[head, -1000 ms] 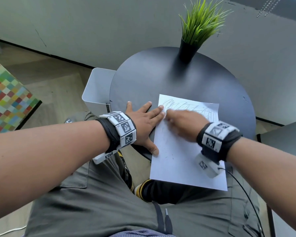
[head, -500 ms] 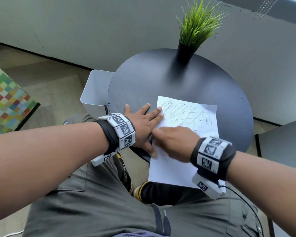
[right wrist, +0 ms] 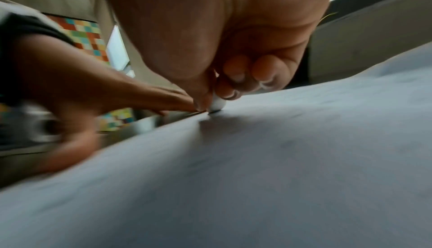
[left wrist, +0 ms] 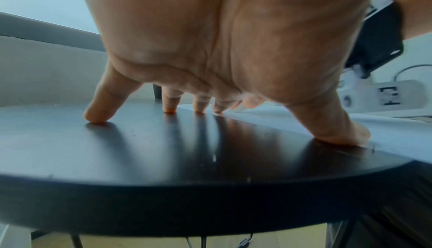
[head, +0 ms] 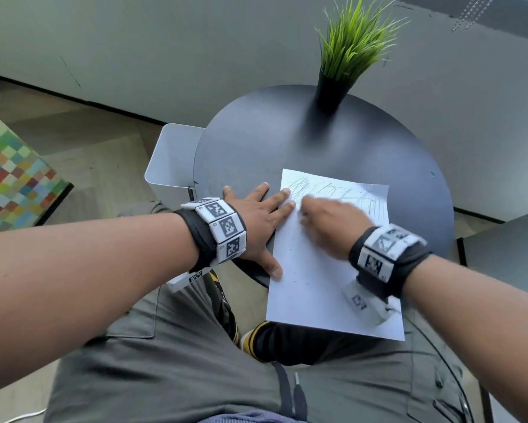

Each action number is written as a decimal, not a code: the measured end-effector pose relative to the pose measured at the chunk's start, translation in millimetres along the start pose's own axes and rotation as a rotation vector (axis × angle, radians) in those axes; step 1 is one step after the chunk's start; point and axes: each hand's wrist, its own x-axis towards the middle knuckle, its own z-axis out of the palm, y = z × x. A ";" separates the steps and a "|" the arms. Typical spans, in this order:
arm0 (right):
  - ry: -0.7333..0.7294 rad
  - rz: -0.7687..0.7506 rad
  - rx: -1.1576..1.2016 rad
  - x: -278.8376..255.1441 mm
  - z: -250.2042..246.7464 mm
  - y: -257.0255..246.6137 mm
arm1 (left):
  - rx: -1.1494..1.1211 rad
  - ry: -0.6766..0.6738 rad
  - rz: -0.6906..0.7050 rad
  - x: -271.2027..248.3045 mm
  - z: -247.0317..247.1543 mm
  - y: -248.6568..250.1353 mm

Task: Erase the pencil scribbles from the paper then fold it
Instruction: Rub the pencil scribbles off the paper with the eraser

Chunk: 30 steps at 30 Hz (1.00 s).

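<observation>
A white sheet of paper (head: 317,279) lies on the round black table (head: 287,141), its near end hanging over the table's edge. Pencil scribbles (head: 369,203) cover its far part. My left hand (head: 256,221) lies flat with spread fingers, its fingertips (left wrist: 198,110) and thumb pressing the sheet's left edge. My right hand (head: 327,218) is blurred over the scribbles' left part. In the right wrist view it pinches a small white eraser (right wrist: 217,104) whose tip touches the paper (right wrist: 280,159).
A potted green grass plant (head: 342,56) stands at the table's far edge. A white box-shaped bin (head: 171,160) sits left of the table. A chequered coloured cushion (head: 12,169) is at far left. My lap is under the paper's overhang.
My right hand with the eraser slid back up from the sheet's middle left to the scribbles' upper left. The left hand has stayed in place on the sheet's edge.
</observation>
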 end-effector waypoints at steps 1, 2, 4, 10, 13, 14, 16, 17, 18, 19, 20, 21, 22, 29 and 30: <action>-0.044 -0.079 -0.018 -6.6 3.4 -17.1 | -0.002 0.003 0.001 -0.3 0.5 -0.6; -0.091 -0.179 -0.002 -15.5 8.7 -30.4 | -0.006 0.002 0.001 -0.5 0.7 -0.7; -0.113 -0.192 0.036 -18.1 7.0 -29.6 | -0.011 0.002 0.001 -0.4 0.4 -0.8; -0.037 -0.137 -0.042 -16.0 2.1 -19.6 | -0.015 -0.004 -0.002 1.2 1.4 -0.2; -0.159 -0.261 0.003 -32.1 6.1 -25.5 | -0.015 -0.024 -0.004 1.5 -0.7 1.4; -0.118 -0.162 -0.001 -22.4 3.4 -13.2 | -0.015 -0.023 0.001 1.1 -0.9 1.5; 0.010 0.032 0.004 -7.1 -0.6 10.7 | -0.014 -0.025 0.003 0.3 -1.1 1.3; 0.015 0.023 -0.016 -8.3 -0.4 9.6 | -0.017 -0.027 0.001 0.2 -0.6 1.3; -0.005 -0.045 -0.031 -13.8 -0.7 -1.5 | -0.017 -0.028 -0.001 0.7 0.0 1.0; -0.057 -0.147 -0.059 -22.8 1.0 -18.5 | -0.013 -0.032 -0.003 1.1 0.3 1.1; -0.112 -0.264 -0.044 -34.6 5.8 -31.9 | -0.009 -0.036 -0.007 1.5 0.2 1.5; -0.156 -0.292 -0.024 -40.0 7.5 -34.8 | -0.004 -0.037 -0.008 2.3 -0.4 2.1; -0.157 -0.251 -0.018 -39.1 3.4 -30.5 | -0.001 -0.039 -0.006 1.9 -0.7 2.3; -0.109 -0.181 -0.055 -34.0 5.9 -28.1 | 0.013 -0.048 -0.010 -0.1 -0.2 2.3; -0.147 -0.252 -0.031 -41.3 9.5 -35.0 | 0.015 -0.052 -0.011 0.2 -0.8 2.5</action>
